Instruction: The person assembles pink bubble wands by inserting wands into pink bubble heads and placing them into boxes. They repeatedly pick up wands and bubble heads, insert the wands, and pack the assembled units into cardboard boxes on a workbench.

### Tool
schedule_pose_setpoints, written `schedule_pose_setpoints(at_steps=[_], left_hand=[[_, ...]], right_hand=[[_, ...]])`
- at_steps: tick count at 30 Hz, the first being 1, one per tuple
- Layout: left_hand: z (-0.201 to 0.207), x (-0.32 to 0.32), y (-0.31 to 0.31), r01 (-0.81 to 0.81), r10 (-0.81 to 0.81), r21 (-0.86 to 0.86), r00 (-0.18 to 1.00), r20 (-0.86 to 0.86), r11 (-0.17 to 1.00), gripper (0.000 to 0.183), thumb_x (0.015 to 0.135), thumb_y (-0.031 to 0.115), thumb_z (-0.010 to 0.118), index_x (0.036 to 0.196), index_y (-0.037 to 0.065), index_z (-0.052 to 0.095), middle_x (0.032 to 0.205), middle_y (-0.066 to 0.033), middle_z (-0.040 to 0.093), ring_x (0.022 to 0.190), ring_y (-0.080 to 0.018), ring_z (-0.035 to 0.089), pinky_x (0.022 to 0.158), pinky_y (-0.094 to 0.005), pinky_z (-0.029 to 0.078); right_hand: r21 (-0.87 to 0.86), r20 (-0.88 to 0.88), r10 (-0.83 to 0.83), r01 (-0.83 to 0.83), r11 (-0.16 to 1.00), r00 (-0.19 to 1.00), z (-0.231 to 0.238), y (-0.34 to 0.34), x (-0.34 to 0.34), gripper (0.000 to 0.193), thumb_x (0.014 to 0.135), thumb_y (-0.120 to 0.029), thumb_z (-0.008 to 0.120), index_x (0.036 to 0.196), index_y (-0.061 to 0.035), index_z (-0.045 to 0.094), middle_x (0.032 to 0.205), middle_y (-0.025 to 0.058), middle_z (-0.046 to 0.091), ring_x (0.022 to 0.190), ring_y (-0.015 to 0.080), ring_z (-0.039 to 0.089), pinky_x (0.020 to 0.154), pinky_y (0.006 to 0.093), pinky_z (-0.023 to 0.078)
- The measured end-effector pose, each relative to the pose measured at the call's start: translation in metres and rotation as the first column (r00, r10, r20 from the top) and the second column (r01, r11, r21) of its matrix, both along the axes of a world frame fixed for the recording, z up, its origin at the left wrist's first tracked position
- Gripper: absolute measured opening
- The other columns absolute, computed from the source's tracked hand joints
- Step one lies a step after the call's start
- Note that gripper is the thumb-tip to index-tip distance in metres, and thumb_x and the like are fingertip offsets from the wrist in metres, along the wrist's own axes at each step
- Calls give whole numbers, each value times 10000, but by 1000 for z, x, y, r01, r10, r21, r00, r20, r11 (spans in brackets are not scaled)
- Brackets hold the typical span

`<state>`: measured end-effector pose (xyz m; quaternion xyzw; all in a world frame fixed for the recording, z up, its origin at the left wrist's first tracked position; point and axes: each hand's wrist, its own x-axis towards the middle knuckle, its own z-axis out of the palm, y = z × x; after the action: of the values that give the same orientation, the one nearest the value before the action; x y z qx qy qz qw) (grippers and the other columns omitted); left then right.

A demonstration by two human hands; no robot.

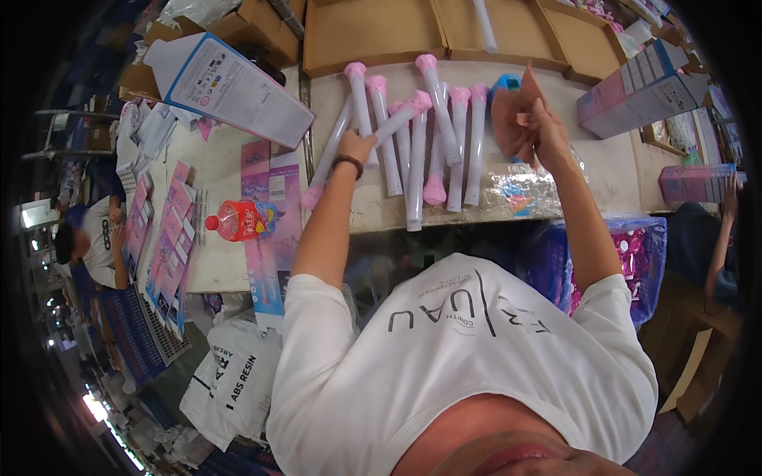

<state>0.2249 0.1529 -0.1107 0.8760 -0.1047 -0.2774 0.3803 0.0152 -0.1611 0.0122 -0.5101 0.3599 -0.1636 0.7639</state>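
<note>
My left hand (355, 148) is closed round the lower end of a white tube with a pink knob (401, 115), which slants up to the right over other tubes. Several more white tubes (415, 174) with pink ends lie side by side and partly crossed on the table in front of me. Farther right, my right hand (549, 136) pinches a thin, crumpled reddish-brown sheet (512, 119); its material is unclear. Behind that sheet a blue rounded object (506, 82) partly shows. Clear plastic film (516, 190) lies below the right hand at the table's near edge.
Open cardboard trays (373, 36) line the far side. Printed boxes stand at left (230, 91) and right (635, 91). A red bottle (238, 220) lies on flat printed cartons (274, 190). A blue-lined bin (647, 262) holds pink parts. Other people work at far left (103, 238) and far right (718, 246).
</note>
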Motion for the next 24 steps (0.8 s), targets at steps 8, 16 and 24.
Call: schedule_pose_setpoints(at_steps=[8,16,24], left_hand=[[97,-130,65,-173,-203,-693,882,-425,700,369,878,132,588,1205,-13,497,817,-85,580,755,-216,635,650,-360,542],[130,-207,76,430,-450,-178,690,-567,885,387,751,236,684,1043,-11,623,816,-113,659,778,-171,623,749,-331,502],[136,-192,89,656,-721,300,635,277,693,198,723,192,670,873,80,607,789,-143,659,747,-347,640,612,-443,504]], right_hand=[[-398,198,261,-166,902,945,15,13,-34,474,995,-443,439,1153,-18,576,906,61,665,513,89,495,459,235,423],[-893,225,723,-159,421,653,29,94,-59,332,920,-313,471,938,-63,688,1146,150,622,989,293,585,821,388,456],[-456,-21,831,-746,486,555,51,106,-83,316,915,-193,470,642,-74,575,646,91,552,622,212,527,590,313,433]])
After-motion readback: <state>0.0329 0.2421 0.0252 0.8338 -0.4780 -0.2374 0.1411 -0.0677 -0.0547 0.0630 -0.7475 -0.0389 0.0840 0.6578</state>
